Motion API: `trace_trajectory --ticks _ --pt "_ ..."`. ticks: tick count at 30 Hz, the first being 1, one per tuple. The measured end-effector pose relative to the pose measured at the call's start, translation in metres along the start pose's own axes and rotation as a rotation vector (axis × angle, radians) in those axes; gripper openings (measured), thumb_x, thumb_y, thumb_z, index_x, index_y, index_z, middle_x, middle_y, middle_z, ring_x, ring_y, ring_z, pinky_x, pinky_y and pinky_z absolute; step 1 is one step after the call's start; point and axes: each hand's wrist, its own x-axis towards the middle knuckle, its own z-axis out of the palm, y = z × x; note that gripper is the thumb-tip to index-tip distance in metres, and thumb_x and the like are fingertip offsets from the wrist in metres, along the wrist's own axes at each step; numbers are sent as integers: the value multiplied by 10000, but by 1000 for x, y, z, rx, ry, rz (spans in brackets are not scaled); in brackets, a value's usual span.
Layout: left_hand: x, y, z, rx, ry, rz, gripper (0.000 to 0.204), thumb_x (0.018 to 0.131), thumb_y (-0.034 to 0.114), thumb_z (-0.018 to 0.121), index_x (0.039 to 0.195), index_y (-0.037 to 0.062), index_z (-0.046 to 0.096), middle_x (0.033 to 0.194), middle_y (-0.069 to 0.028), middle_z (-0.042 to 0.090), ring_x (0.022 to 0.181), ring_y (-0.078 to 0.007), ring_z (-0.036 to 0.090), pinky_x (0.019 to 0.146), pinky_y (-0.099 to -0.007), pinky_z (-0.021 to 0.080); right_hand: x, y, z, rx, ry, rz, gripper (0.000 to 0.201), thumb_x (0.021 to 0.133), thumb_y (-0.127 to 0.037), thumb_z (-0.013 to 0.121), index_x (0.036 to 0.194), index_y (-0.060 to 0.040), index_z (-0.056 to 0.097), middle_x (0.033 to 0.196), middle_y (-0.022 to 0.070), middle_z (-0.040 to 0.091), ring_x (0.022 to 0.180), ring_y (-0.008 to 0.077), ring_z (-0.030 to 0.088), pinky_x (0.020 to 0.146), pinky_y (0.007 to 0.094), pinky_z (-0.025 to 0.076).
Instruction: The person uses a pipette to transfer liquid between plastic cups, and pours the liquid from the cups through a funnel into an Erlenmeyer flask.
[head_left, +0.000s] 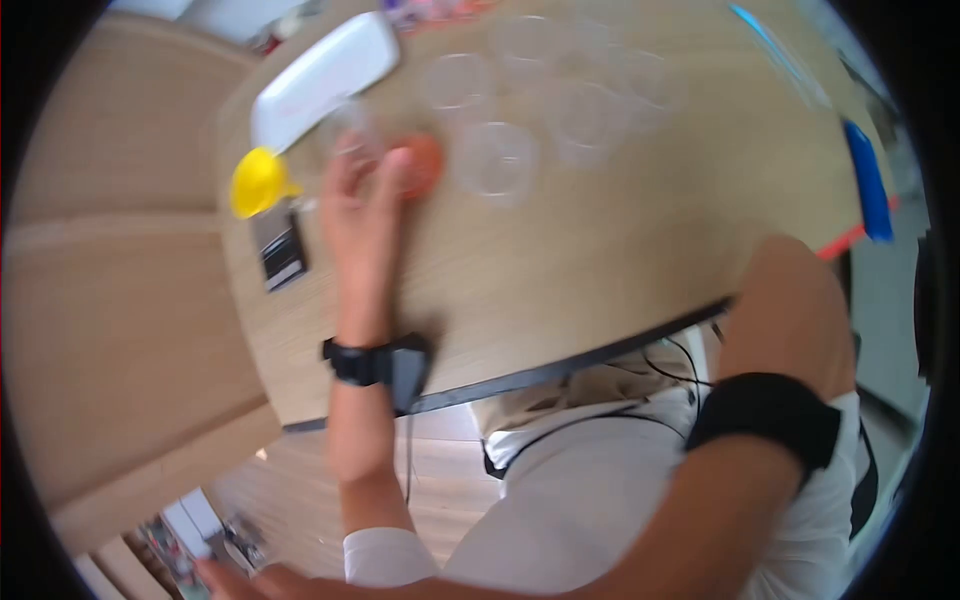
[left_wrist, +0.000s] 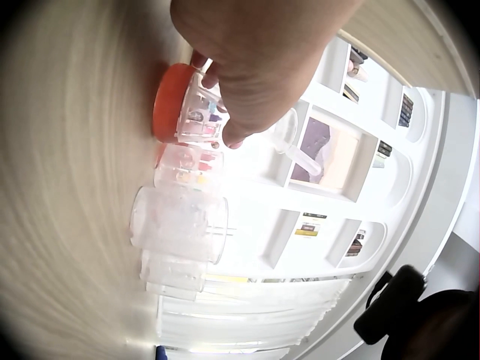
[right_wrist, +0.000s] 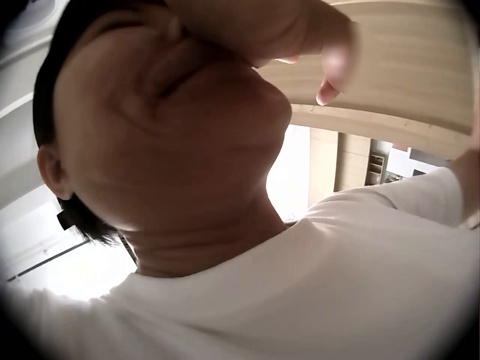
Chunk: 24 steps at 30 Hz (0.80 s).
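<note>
In the head view the left hand (head_left: 365, 225) reaches over the table and holds a clear cup (head_left: 350, 118) between thumb and fingers, beside a cup of orange-red content (head_left: 422, 165). In the left wrist view the left hand (left_wrist: 262, 67) is above the orange-red cup (left_wrist: 171, 103), its fingers close to the rim; whether they touch it is unclear. Part of the right hand (head_left: 245, 580) shows at the lower edge of the head view. In the right wrist view the right hand (right_wrist: 330, 56) is raised near the person's head, its grip mostly out of frame.
Several clear cups (head_left: 497, 162) stand right of the orange-red one. A white tray (head_left: 325, 80), a yellow funnel (head_left: 260, 183) and a dark packet (head_left: 280, 248) lie at the left. A blue item (head_left: 868, 180) is at the right edge. White shelving (left_wrist: 330, 187) appears behind.
</note>
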Motion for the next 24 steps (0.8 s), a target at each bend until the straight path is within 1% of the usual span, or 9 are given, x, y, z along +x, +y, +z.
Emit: trace_trajectory --ticks 2,3,6,11,18,20,22,23,24 --pt "-2 2 1 -60 13 5 508 852 162 735 1294 -6 546 1059 -97 669 995 -153 614 831 -286 504 13 22 -13 -296 3 -55 641 934 -335 500 1343 120 307 1228 191 547 1144 270 551 1001 307 450" --pt "-3 7 -39 26 108 13 508 852 162 735 1294 -6 546 1059 -97 669 995 -153 614 831 -286 504 25 30 -13 -426 -54 -93 849 896 -393 615 1386 177 222 1278 203 512 1200 244 525 1046 255 441" --pt "-1 1 -3 -55 53 82 507 840 160 748 1287 12 560 1056 -95 671 975 -155 613 840 -296 496 22 23 3 -346 -15 -109 713 929 -342 539 1381 129 251 1237 212 536 1114 280 554 967 304 461" --pt "7 9 -5 -53 2 54 545 853 192 743 1301 -36 534 1123 -104 648 954 -147 613 824 -288 506 32 -5 23 -194 127 -132 422 1010 -214 347 1367 10 325 1134 233 597 899 370 624 771 427 512" --pt "-1 9 -25 71 82 84 520 840 168 748 1287 -14 554 1096 -98 655 960 -130 602 821 -278 498 4 -11 11 -466 239 -181 469 998 -181 383 1388 47 254 1085 278 590 826 384 635 689 444 516" --pt "1 1 -9 -10 38 58 503 845 167 740 1280 -10 560 1098 -85 665 970 -138 613 817 -284 502 20 7 24 -330 296 -160 463 984 -144 424 1365 73 274 1060 287 590 785 380 636 657 448 512" --pt "0 4 -8 23 49 69 507 852 168 732 1289 -15 551 1086 -84 671 954 -144 626 809 -288 507 40 27 42 -509 392 -507 484 969 -133 463 1360 73 266 1024 291 586 744 389 624 633 433 512" --pt "-2 10 -11 2 16 47 515 854 171 730 1295 -18 544 1096 -89 668 950 -148 627 812 -290 508 35 12 32 -433 120 -338 494 959 -130 474 1352 88 269 990 286 582 722 397 615 626 442 510" --pt "-1 13 -6 -17 -19 32 523 855 174 728 1301 -22 537 1107 -94 665 947 -153 628 814 -292 510 25 6 28 -432 180 -328 494 959 -130 474 1352 88 269 990 286 582 722 397 615 626 442 510"
